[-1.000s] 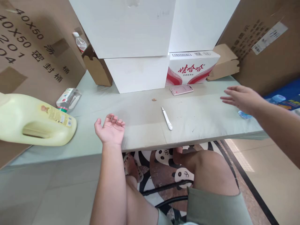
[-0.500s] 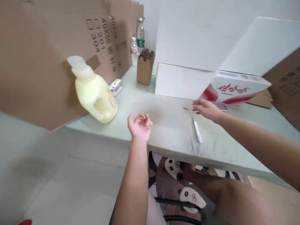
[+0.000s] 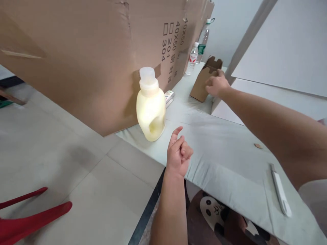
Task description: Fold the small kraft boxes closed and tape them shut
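My right hand (image 3: 217, 84) reaches to the back of the table and is closed on a small brown cardboard box (image 3: 200, 83) with notched top flaps. One finger lies at its top edge, and the box leans a little. My left hand (image 3: 179, 154) hovers palm up over the table's front edge, holding nothing, its fingers loosely curled and the thumb apart. Just beyond it stands a pale yellow jug (image 3: 151, 110) with a whitish cap. A white utility knife (image 3: 280, 190) lies on the table at the right, below my right forearm.
A large cardboard carton (image 3: 89, 68) walls off the left side. Two plastic bottles, a small one (image 3: 192, 58) and a taller one (image 3: 203, 39), stand behind the box. White panels (image 3: 286, 44) rise at the back right. Red legs (image 3: 33, 217) jut over the floor at lower left.
My view has turned left. My right hand has moved from the table's right side to the small cardboard box and taken hold of it. My left hand stays near the front edge, fingers more curled.
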`<state>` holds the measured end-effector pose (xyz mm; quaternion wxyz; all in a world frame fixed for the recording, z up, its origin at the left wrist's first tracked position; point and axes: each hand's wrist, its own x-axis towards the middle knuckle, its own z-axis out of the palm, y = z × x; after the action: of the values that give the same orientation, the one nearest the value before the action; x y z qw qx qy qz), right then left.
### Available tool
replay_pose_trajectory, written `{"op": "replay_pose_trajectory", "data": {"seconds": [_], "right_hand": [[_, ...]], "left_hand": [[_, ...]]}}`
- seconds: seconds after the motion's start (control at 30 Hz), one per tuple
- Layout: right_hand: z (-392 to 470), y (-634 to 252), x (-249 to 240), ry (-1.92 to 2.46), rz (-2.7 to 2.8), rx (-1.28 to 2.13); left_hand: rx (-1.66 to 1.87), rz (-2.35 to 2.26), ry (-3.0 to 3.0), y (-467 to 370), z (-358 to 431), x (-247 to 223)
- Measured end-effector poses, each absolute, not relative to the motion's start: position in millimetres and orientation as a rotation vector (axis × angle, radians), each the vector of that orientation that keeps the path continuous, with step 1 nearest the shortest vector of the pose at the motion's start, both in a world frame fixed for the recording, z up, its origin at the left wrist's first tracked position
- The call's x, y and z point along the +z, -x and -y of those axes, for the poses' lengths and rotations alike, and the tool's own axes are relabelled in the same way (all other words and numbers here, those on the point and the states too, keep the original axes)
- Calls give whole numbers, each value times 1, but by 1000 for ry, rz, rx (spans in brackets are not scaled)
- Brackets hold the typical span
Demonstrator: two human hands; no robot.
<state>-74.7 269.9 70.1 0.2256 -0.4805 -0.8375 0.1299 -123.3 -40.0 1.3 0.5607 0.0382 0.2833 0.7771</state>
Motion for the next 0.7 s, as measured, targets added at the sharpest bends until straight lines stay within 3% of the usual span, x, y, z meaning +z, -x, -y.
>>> {"op": "replay_pose_trajectory", "data": {"seconds": [0.2,0.37,0.6,0.7], "right_hand": [[-288,83,75,1374,2313,321],[-238,63,68,1241,2364,278],[-86,-89,63,720,2212,55],[-22,-161,45,819,2030,33]], "left_hand": [[1810,-703,-64,125,29,-2],[1847,-693,-3,114,25,-2],[2197,-1305,-243,111,34,-16],[2152,-1330,-677,107,40,-18]]}}
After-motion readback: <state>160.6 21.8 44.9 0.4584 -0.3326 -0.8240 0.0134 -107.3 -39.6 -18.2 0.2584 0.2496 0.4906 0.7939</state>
